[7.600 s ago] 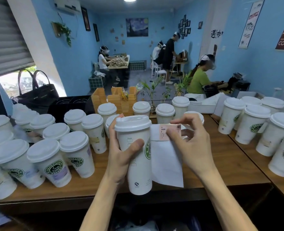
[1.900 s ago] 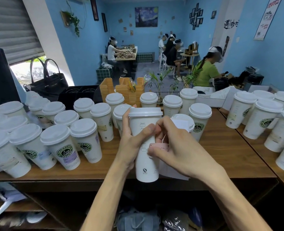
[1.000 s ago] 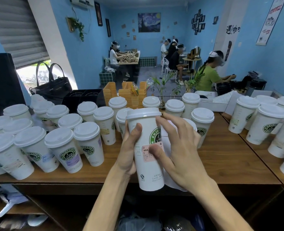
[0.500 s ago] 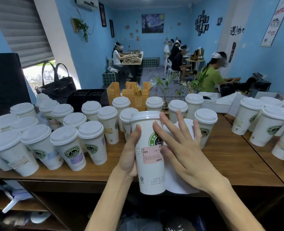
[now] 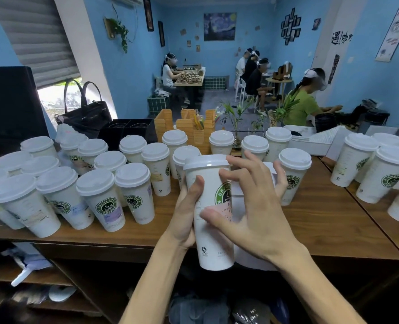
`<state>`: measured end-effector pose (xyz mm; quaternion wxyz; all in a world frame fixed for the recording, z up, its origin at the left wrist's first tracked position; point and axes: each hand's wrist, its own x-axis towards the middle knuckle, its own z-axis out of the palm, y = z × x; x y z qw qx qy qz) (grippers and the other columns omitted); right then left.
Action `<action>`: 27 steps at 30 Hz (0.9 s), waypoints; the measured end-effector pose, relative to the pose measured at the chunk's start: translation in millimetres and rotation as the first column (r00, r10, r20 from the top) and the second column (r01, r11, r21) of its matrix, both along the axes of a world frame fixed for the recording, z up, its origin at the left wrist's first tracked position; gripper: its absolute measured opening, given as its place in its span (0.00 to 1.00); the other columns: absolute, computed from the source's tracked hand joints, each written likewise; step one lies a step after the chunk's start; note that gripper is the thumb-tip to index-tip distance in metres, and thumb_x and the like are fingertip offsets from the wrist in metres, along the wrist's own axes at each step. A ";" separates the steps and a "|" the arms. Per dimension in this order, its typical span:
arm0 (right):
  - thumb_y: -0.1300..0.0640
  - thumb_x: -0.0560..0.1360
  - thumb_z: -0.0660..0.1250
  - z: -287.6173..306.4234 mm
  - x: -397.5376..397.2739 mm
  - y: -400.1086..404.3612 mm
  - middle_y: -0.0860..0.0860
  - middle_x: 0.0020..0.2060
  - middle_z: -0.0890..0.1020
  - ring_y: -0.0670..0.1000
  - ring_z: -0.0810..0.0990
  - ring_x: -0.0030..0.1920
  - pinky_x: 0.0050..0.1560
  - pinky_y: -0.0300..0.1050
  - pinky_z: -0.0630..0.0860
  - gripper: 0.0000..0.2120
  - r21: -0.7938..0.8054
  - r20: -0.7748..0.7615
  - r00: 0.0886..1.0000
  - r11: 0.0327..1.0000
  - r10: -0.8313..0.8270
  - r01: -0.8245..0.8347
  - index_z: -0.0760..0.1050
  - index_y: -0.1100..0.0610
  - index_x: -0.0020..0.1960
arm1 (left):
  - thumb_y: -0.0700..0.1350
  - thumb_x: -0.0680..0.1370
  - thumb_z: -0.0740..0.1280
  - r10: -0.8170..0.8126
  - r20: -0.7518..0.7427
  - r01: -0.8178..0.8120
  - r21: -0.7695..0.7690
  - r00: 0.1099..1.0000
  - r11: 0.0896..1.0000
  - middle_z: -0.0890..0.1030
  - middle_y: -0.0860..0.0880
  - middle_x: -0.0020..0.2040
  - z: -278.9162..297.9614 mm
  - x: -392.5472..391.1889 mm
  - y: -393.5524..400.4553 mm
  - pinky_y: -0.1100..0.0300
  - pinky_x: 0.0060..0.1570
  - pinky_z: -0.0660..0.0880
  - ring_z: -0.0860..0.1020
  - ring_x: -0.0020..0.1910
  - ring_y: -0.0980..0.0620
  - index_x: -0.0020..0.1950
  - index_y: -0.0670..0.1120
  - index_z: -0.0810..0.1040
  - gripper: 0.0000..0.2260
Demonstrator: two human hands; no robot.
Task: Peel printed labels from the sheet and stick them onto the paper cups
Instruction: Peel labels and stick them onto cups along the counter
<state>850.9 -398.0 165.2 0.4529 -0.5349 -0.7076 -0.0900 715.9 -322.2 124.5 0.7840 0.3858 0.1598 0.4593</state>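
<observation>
A tall white lidded paper cup (image 5: 211, 239) with a green round logo is held upright above the counter's front edge. My left hand (image 5: 186, 216) grips its left side, thumb up along the wall. A pink printed label (image 5: 224, 210) sits on the cup below the logo. My right hand (image 5: 252, 206) lies over the cup's right side with fingers spread, and its thumb presses on the label. The white label sheet (image 5: 252, 258) shows behind and below my right hand, mostly hidden.
Many lidded white cups (image 5: 100, 202) crowd the left and back of the wooden counter (image 5: 322, 220); more cups (image 5: 381, 176) stand at the right. A wooden organiser (image 5: 186, 127), a plant and a black bag sit behind. People work at tables in the room beyond.
The pink label went from the sheet onto the cup. My right hand has gone from pinching it to spreading over the cup, the thumb sliding across the label.
</observation>
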 end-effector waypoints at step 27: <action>0.54 0.61 0.83 -22.6 14.0 -4.9 0.53 0.49 0.87 0.52 0.86 0.46 0.43 0.47 0.83 0.25 -0.304 -0.859 0.511 0.760 0.043 -0.575 0.80 0.46 0.55 | 0.57 0.63 0.84 0.006 0.000 -0.006 0.010 1.000 1.000 0.80 0.34 0.64 -12.6 -38.8 -5.2 0.42 0.57 0.79 0.81 0.61 0.37 0.72 0.47 0.76 0.41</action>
